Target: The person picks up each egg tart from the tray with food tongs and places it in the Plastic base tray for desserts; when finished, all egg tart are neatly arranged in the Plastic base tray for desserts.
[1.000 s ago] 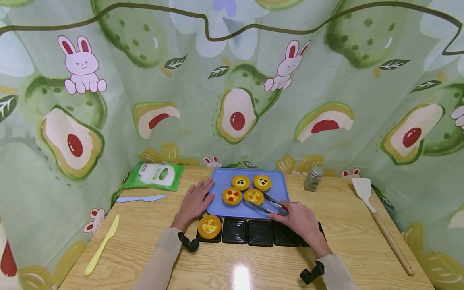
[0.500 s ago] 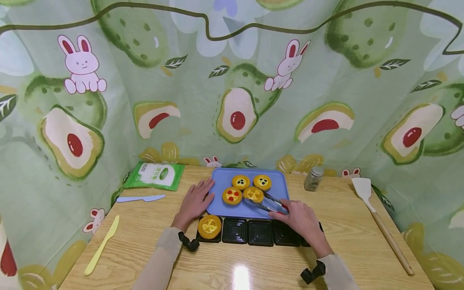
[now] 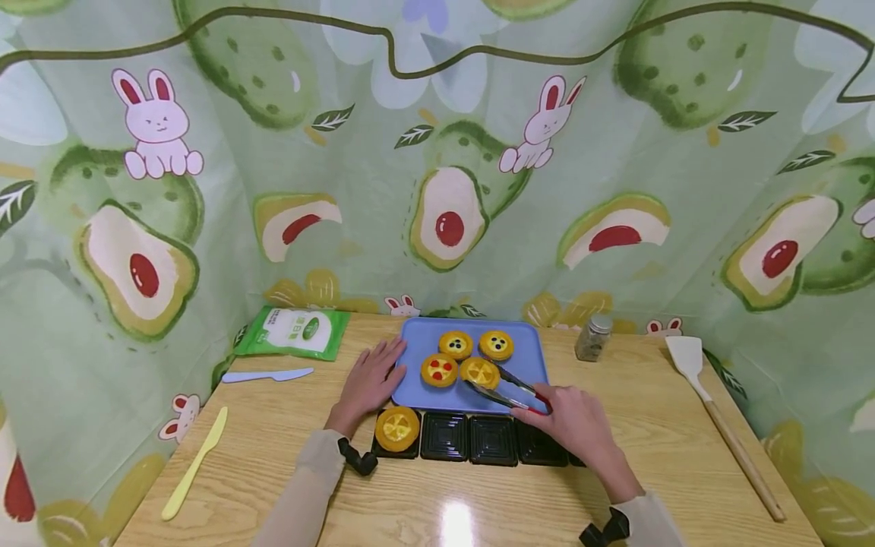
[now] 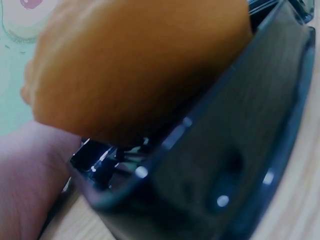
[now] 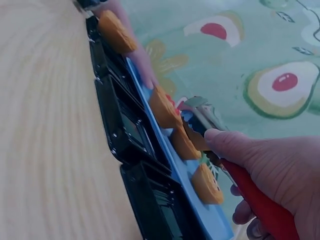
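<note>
My right hand point(image 3: 577, 422) grips a pair of red-handled metal tongs point(image 3: 509, 387). Their tips lie on both sides of an egg tart with pale wedge-shaped topping point(image 3: 480, 374) at the front of the blue tray point(image 3: 410, 395). Beside it sit a tart with red dots point(image 3: 439, 370) and two with dark dots, one of them the back right tart point(image 3: 496, 345). With fingers extended, my left hand point(image 3: 371, 380) rests at the tray's left edge. Near that wrist, another wedge-topped tart point(image 3: 397, 428) stands in a black square box point(image 4: 215, 165).
More black boxes point(image 3: 492, 439) line the tray's front. At left are a green-and-white packet point(image 3: 294, 332), a blue knife point(image 3: 268, 375) and a yellow knife point(image 3: 194, 465). A shaker jar point(image 3: 593, 338) and a wooden-handled spatula point(image 3: 724, 429) stand and lie at right.
My right hand and forearm have shifted slightly right and toward me, and the tart between the tongs has come slightly nearer. My left hand stays in place.
</note>
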Tool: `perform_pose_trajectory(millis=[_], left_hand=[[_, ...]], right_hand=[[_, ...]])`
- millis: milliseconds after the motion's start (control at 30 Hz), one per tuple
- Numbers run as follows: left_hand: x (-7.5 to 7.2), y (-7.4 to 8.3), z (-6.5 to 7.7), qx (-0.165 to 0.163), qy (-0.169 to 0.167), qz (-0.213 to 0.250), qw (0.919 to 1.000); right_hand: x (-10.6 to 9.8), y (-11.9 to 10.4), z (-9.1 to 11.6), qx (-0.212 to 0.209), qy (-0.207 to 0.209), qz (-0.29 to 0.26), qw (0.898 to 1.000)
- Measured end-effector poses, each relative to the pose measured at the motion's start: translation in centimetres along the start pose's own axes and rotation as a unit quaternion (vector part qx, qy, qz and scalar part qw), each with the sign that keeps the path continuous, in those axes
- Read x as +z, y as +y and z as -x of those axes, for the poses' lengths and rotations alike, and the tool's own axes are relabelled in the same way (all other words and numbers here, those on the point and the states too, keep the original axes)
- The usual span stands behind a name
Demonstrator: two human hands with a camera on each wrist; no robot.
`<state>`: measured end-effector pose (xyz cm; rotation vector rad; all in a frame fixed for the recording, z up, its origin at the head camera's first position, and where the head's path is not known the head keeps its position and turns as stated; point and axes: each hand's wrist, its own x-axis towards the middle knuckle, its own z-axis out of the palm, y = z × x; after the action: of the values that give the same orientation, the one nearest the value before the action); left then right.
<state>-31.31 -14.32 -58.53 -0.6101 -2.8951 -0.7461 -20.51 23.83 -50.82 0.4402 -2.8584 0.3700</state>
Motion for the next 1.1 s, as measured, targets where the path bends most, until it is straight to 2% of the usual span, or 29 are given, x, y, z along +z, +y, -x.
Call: perform_pose_trajectory(millis=[600, 867, 1100], left_hand=[[0.2, -0.2, -0.2, 0.006, -0.005, -0.004, 1.0], [0.3, -0.1, -0.1, 0.005, 0.005, -0.004, 1.0], [0.2, -0.1, -0.1, 0.001, -0.001, -0.001, 1.0]], right_hand=[[0.6, -3.4, 3.1, -0.045, -0.007, 0.01, 0.999], [1.1, -4.6, 3.5, -0.075, -0.028, 0.009, 0.997], [1.5, -4.8, 3.7, -0.078, -0.023, 0.017, 0.997]])
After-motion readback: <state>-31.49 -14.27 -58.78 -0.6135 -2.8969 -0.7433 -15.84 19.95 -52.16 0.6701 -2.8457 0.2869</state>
